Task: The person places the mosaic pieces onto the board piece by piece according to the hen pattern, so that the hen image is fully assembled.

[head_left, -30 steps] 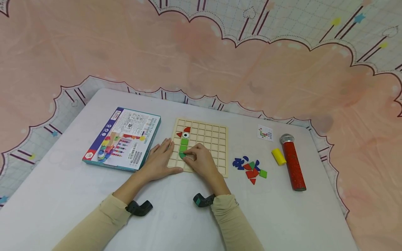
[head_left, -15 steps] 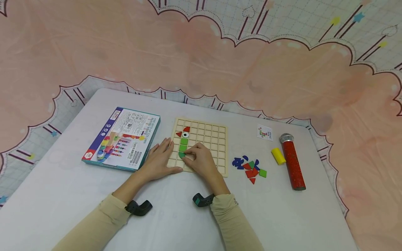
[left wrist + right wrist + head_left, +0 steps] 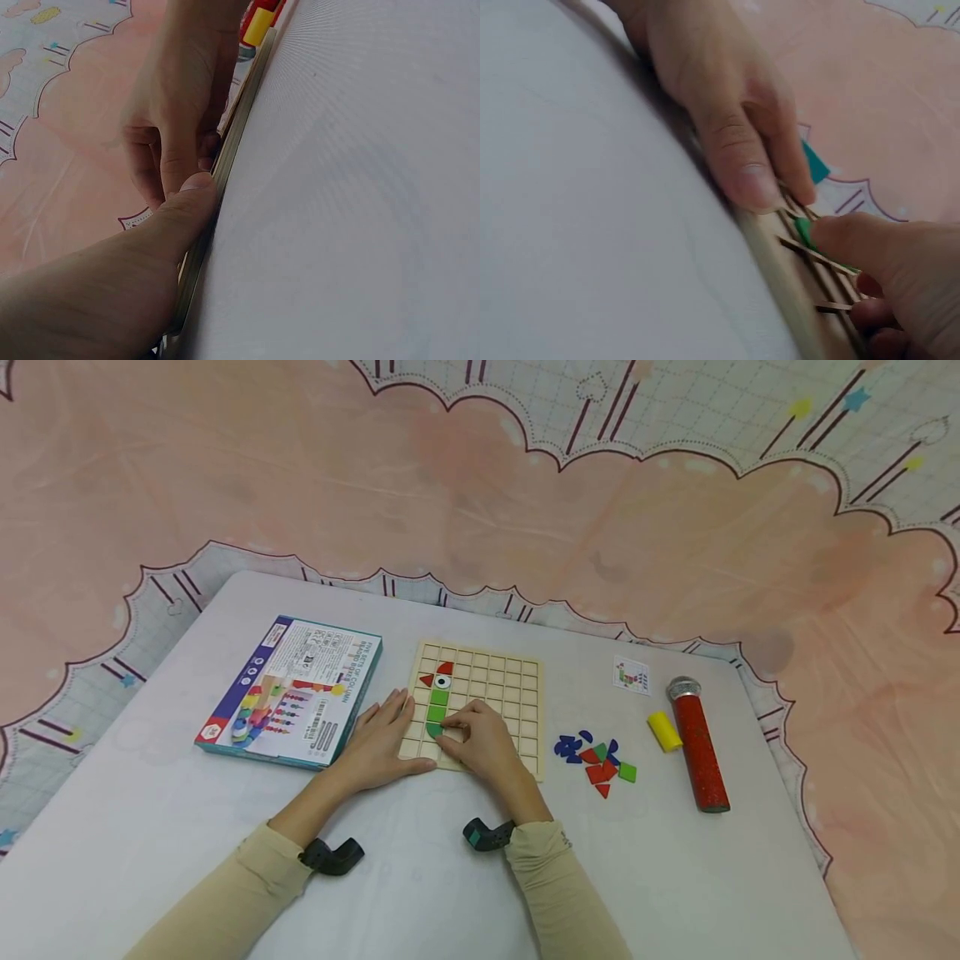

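A wooden grid board [image 3: 498,681] lies on the white table. Down its left part runs a column of tiles: a red rounded tile [image 3: 445,668], a white eye tile [image 3: 443,682] with a red triangle [image 3: 427,680] at its left, then green square tiles [image 3: 438,697]. At the column's lower end my right hand [image 3: 482,739] pinches a green rounded tile [image 3: 433,728] between thumb and fingers; in the right wrist view the thumb covers much of this green tile [image 3: 802,230]. My left hand [image 3: 381,742] rests with straight fingers along the board's left edge, thumb at the near-left corner.
A boxed toy set [image 3: 300,689] lies left of the board. To the right are loose blue tiles [image 3: 567,748], red tiles [image 3: 596,774] and a green square [image 3: 627,772]. Further right lie a picture card [image 3: 632,676], a yellow cylinder [image 3: 665,732] and a red microphone [image 3: 702,752].
Almost nothing moves. The right wrist shifts very slightly while its fingers stay on the green rounded tile; the left hand stays on the board's edge.
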Motion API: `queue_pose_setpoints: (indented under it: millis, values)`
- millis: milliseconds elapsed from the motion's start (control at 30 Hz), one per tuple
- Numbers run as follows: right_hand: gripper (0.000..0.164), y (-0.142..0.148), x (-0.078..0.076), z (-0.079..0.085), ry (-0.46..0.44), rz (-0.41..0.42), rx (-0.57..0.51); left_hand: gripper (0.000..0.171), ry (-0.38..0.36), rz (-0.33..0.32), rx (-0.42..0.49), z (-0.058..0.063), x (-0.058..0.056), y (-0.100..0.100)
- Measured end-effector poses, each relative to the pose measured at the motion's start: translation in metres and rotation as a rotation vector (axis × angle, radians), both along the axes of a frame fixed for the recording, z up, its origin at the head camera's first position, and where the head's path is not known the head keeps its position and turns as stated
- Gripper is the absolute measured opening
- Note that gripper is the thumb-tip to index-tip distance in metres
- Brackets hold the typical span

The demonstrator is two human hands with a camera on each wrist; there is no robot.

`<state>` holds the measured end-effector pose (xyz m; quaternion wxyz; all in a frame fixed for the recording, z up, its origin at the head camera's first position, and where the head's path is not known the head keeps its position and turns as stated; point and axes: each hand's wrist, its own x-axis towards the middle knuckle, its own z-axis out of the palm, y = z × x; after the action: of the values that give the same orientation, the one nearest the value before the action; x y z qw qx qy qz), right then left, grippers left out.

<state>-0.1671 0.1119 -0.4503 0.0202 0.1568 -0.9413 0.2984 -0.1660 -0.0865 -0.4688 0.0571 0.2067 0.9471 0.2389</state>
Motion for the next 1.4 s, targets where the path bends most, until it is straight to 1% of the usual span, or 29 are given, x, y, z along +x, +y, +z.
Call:
queue_pose_setpoints:
  millis: [100, 167, 267, 367, 433, 500, 567, 667, 733, 867, 967, 1067, 1167, 1400]
  values:
    - [0.025, 0.01, -0.002, 0.008, -0.013, -0.026, 0.005, 0.11, -0.006, 0.003, 0.002, 0.001, 0.0, 0.0]
    - [0.025, 0.024, -0.006, 0.014, -0.014, -0.054, -0.011, 0.111, -0.009, 0.004, 0.004, 0.001, 0.0, 0.0]
    - [0.025, 0.058, -0.011, 0.022, -0.018, -0.103, -0.052, 0.111, -0.013, 0.004, 0.016, 0.002, 0.0, 0.001]
    - [0.026, 0.102, -0.012, 0.027, -0.042, -0.164, -0.105, 0.11, -0.015, 0.002, 0.026, 0.002, 0.0, 0.001]
    - [0.03, 0.132, -0.008, 0.03, -0.085, -0.221, -0.12, 0.11, -0.013, 0.0, 0.024, 0.002, 0.0, 0.001]
    - [0.034, 0.161, -0.001, 0.031, -0.136, -0.289, -0.107, 0.109, -0.013, -0.003, 0.028, 0.001, 0.0, 0.001]
    - [0.038, 0.185, 0.007, 0.032, -0.197, -0.34, -0.092, 0.109, -0.014, -0.004, 0.032, 0.001, 0.0, 0.001]
    - [0.041, 0.213, 0.02, 0.033, -0.296, -0.377, -0.067, 0.109, -0.015, -0.005, 0.034, 0.001, 0.0, 0.0]
    - [0.042, 0.227, 0.029, 0.033, -0.368, -0.371, -0.067, 0.109, -0.016, -0.002, 0.025, 0.001, 0.001, 0.0]
    - [0.044, 0.241, 0.042, 0.036, -0.504, -0.341, -0.07, 0.11, -0.011, -0.003, 0.018, 0.0, 0.001, 0.0]
    - [0.049, 0.245, 0.047, 0.037, -0.56, -0.314, -0.066, 0.11, -0.005, -0.001, 0.023, 0.0, 0.001, 0.001]
    - [0.057, 0.246, 0.046, 0.035, -0.581, -0.296, -0.068, 0.11, -0.002, 0.003, 0.023, 0.0, 0.001, 0.001]
    - [0.061, 0.246, 0.044, 0.032, -0.574, -0.307, -0.077, 0.11, 0.001, -0.001, 0.024, 0.0, 0.001, 0.001]
    - [0.054, 0.244, 0.041, 0.028, -0.562, -0.36, -0.05, 0.109, 0.005, 0.0, 0.024, 0.001, 0.001, 0.001]
